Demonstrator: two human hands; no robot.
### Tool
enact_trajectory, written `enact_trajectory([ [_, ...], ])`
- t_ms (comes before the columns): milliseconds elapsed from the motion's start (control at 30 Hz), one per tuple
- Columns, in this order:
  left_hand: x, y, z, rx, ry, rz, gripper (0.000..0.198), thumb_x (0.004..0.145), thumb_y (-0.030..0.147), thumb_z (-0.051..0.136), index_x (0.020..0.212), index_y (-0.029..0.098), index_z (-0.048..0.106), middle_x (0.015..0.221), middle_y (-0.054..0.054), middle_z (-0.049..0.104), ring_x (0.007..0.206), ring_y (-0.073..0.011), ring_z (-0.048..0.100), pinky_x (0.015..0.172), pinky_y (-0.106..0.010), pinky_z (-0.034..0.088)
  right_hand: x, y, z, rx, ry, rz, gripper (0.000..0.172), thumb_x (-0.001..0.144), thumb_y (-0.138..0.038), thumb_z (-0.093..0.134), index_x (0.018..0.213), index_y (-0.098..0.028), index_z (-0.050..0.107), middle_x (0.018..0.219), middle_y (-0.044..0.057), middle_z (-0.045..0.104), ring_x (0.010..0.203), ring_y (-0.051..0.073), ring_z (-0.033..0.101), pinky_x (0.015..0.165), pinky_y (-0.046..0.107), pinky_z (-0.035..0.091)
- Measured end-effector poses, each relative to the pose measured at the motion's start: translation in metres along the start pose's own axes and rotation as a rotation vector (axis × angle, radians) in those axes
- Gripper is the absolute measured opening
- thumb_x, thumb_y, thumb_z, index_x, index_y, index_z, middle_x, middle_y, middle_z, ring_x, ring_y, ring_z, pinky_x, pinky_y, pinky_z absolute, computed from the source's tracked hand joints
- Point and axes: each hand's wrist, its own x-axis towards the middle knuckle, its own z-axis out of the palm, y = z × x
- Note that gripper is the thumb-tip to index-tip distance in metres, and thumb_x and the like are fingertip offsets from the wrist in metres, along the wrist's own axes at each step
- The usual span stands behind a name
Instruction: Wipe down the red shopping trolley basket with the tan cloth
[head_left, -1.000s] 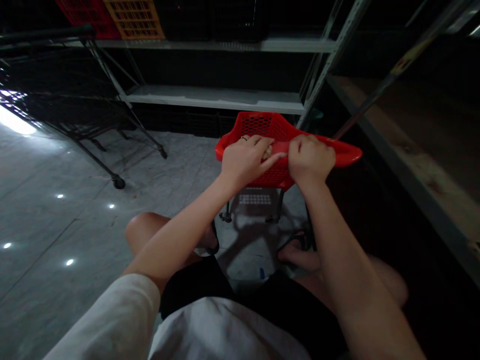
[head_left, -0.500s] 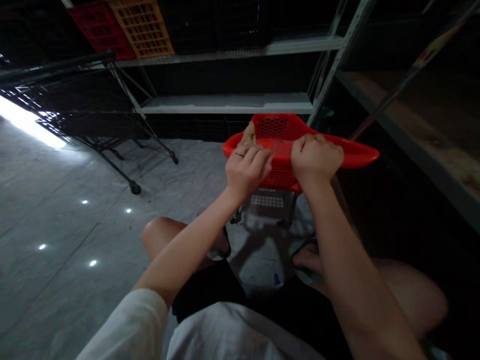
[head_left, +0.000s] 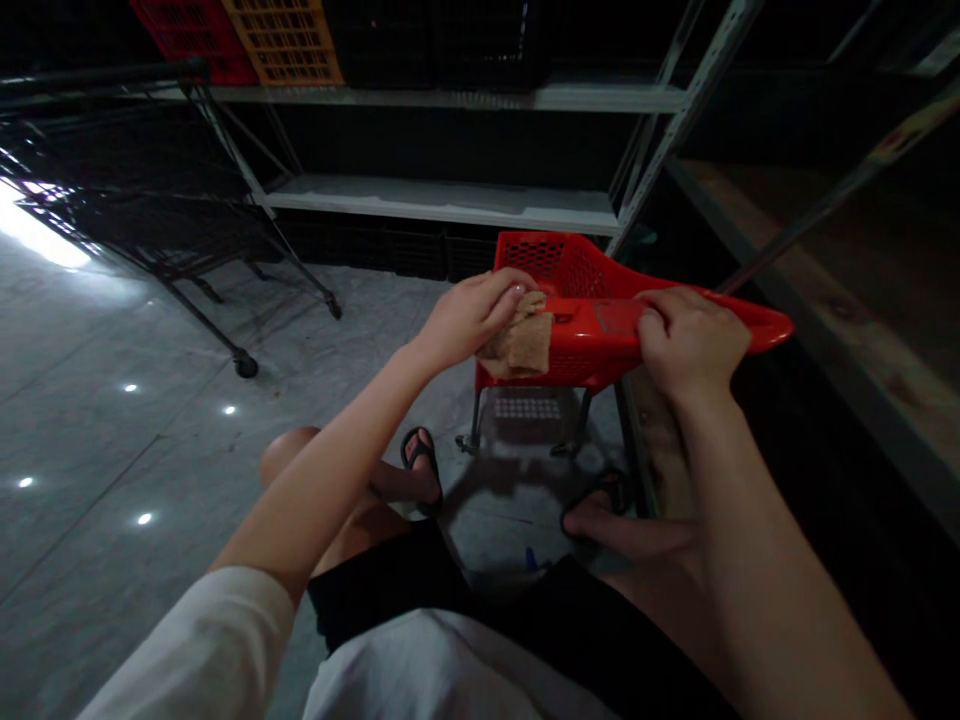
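Note:
A red plastic shopping cart [head_left: 600, 345] with a perforated basket stands in front of my knees on dark legs with casters. My left hand [head_left: 484, 310] is closed on a brown cloth [head_left: 525, 345], pressed against the left end of the cart's near rim. Part of the cloth hangs down over the outside of the red plastic. Farther right, my right hand [head_left: 694, 340] grips the cart's rim, fingers wrapped over the top edge. The inside of the basket is mostly hidden from this angle.
Dark wire carts [head_left: 150, 190] on casters stand at the left. Behind is a white metal shelf rack [head_left: 450, 205] with a yellow crate [head_left: 289, 40] and a red crate [head_left: 199, 45]. A wooden ledge [head_left: 840, 270] and a slanted pole [head_left: 817, 215] are at the right.
My left hand has brought the cloth from the rim's inner side to its outer near face. My right hand and the cart appear farther right, as the view has shifted.

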Motion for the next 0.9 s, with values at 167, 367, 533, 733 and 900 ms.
enact_trajectory([
  [167, 0.050, -0.036, 0.022, -0.286, -0.116, 0.093, 0.032, 0.109, 0.032, 0.045, 0.109, 0.018, 0.075, 0.113, -0.006, 0.080, 0.106, -0.0170, 0.073, 0.096, -0.026, 0.053, 0.009, 0.033, -0.003, 0.065, -0.027, -0.090, 0.049, 0.090, -0.027, 0.041, 0.119, -0.016, 0.079, 0.131, 0.015, 0.077, 0.123, 0.031, 0.070, 0.102, 0.040, 0.050],
  [367, 0.053, -0.073, 0.052, -0.395, 0.208, -0.056, 0.031, 0.108, 0.037, 0.053, 0.107, 0.017, 0.076, 0.108, -0.008, 0.081, 0.101, -0.0171, 0.074, 0.091, -0.027, 0.055, 0.009, 0.061, -0.001, 0.131, 0.015, -0.148, 0.047, 0.087, -0.030, 0.042, 0.111, -0.018, 0.080, 0.122, 0.014, 0.080, 0.120, 0.030, 0.073, 0.105, 0.044, 0.054],
  [533, -0.001, -0.019, 0.053, -0.427, 0.118, 0.328, 0.041, 0.110, 0.054, 0.051, 0.107, 0.024, 0.078, 0.115, -0.004, 0.080, 0.116, -0.0200, 0.073, 0.109, -0.036, 0.053, -0.001, 0.090, 0.001, 0.197, 0.098, -0.235, 0.044, 0.085, -0.035, 0.044, 0.105, -0.022, 0.081, 0.113, 0.009, 0.082, 0.115, 0.028, 0.077, 0.105, 0.044, 0.059],
  [733, 0.016, -0.033, 0.081, -0.273, 0.086, 0.149, 0.063, 0.112, 0.062, 0.036, 0.075, 0.021, 0.067, 0.079, -0.003, 0.070, 0.077, -0.0155, 0.066, 0.076, -0.029, 0.050, 0.008, 0.120, -0.005, 0.328, -0.038, -0.149, 0.039, 0.077, -0.020, 0.049, 0.099, -0.026, 0.081, 0.113, 0.007, 0.082, 0.118, 0.027, 0.075, 0.107, 0.044, 0.055],
  [900, 0.051, -0.102, 0.093, -0.016, 0.071, -0.164, 0.049, 0.111, 0.044, 0.043, 0.075, 0.019, 0.064, 0.077, -0.004, 0.068, 0.070, -0.0163, 0.060, 0.066, -0.029, 0.038, 0.027, 0.116, -0.016, 0.103, -0.140, -0.160, 0.040, 0.091, -0.013, 0.045, 0.106, -0.022, 0.081, 0.121, 0.010, 0.081, 0.124, 0.021, 0.071, 0.114, 0.039, 0.049],
])
